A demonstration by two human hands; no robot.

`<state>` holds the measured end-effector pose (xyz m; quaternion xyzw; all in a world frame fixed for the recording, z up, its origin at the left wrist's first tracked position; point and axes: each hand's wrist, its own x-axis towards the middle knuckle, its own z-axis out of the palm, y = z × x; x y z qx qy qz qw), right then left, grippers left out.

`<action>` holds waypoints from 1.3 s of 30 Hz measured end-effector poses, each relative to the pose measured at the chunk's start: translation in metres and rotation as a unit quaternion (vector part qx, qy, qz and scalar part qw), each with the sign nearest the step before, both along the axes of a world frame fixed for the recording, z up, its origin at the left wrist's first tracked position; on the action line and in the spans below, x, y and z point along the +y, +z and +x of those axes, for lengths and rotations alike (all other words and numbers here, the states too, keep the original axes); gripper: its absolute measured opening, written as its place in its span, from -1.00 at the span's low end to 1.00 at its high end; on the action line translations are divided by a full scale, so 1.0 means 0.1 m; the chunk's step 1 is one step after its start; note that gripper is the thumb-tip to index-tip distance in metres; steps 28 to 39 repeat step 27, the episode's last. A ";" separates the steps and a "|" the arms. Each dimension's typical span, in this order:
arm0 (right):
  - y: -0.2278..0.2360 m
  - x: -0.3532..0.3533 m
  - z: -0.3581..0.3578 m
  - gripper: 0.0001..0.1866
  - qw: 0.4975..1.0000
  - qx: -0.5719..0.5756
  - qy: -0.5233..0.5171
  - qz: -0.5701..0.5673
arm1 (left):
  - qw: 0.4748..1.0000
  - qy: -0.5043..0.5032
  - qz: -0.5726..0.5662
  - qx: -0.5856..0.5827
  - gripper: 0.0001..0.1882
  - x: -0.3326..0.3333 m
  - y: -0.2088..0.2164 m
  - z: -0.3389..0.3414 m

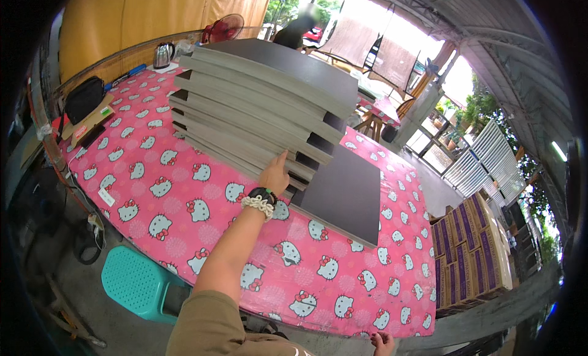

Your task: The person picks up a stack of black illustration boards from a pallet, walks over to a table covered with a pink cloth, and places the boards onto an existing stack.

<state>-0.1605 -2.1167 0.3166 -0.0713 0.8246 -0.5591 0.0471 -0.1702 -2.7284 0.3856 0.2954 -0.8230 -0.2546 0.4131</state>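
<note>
A tall stack of large flat sheets (245, 105) with pale grey edges and a dark top rises from the table, its bundles offset from one another. My left hand (275, 176) is at the near side of this stack, index finger stretched out against the sheet edges and the other fingers bent. Nothing shows in its grip. On that wrist are a dark watch and a pale beaded bracelet. Beside the stack, on its right, lies a lower dark sheet pile (346, 193). My right hand (383, 342), cut off by the lower border, hangs by the table's front edge, fingers loosely bent and apart.
A pink patterned cloth (184, 227) covers the table. A black bag (84, 100), kettle (163, 55) and red fan (224, 29) stand along the far left. There is a turquoise stool (138, 282) at front left, stacked cartons (468, 258) at right, and another person (295, 32) beyond.
</note>
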 end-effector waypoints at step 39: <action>-0.27 1.26 0.79 -0.84 0.991 -0.043 -0.117 -0.042 | 0.955 0.168 -0.072 -0.234 -0.11 0.31 1.40 -0.32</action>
